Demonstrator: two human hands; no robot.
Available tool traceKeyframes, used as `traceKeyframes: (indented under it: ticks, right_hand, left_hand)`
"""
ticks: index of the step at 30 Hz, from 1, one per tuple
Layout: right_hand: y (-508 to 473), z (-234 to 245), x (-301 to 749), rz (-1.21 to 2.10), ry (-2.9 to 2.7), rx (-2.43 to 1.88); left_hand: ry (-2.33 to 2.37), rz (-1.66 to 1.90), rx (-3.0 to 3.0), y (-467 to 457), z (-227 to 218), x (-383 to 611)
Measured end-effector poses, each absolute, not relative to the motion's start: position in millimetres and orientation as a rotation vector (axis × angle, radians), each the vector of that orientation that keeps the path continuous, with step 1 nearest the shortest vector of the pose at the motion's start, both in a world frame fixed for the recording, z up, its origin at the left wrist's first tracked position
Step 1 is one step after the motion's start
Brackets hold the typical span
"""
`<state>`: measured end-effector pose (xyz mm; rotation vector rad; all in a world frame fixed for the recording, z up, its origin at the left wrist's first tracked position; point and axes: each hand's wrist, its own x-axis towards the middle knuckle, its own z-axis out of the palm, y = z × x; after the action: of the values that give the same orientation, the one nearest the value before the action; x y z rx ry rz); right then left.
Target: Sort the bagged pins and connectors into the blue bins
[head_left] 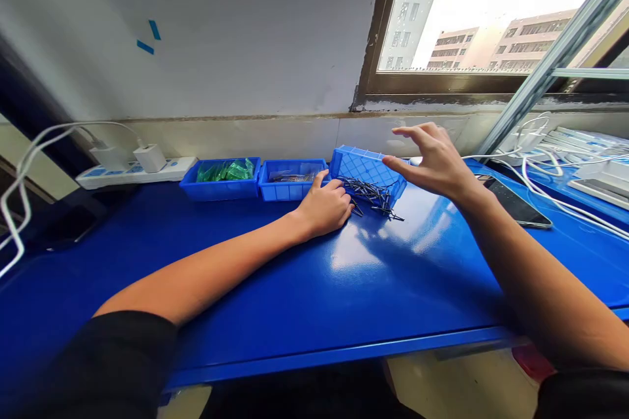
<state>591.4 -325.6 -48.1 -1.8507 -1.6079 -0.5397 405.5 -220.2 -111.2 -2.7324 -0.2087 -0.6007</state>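
A blue plastic bin (366,165) lies tipped toward me at the back of the table. Thin dark rod-like pieces (369,191) spill from its mouth onto the tabletop. My left hand (324,208) rests at the left edge of this pile, its fingers curled downward; what they hold, if anything, is hidden. Above and to the right of the tipped bin, my right hand (432,160) hangs in the air with thumb and fingers apart and nothing between them. To the left stand a blue bin (289,192) of small pieces in clear bags and a blue bin (221,192) with green packets.
A power strip (177,169) with white chargers (150,158) and cables sits at the left. A dark phone or tablet (515,203) lies right of my right hand. Further right are white cables (545,163) and a metal post (555,55). The table's front edge (344,357) is near me.
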Motion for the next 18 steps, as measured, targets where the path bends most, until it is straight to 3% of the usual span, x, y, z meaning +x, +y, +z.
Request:
traceKeyframes:
  ticks: [3,6,18]
  right_hand:
    - [-319.0,-58.2,614.6,-0.193,-1.655,-2.043]
    - [-315.5,-61.7,625.9,-0.067,-1.721,-2.110]
    - [-333.1,-65.3,618.5,-0.533,-1.828,-2.198]
  left_hand:
    - [-0.134,-0.662,-2.736,-220.2,-110.6,404.2]
    - [-0.036,-0.705,-2.822,-225.6,-109.9,402.5]
    - [-0.233,-0.527,-3.247,-255.2,-113.5,407.0]
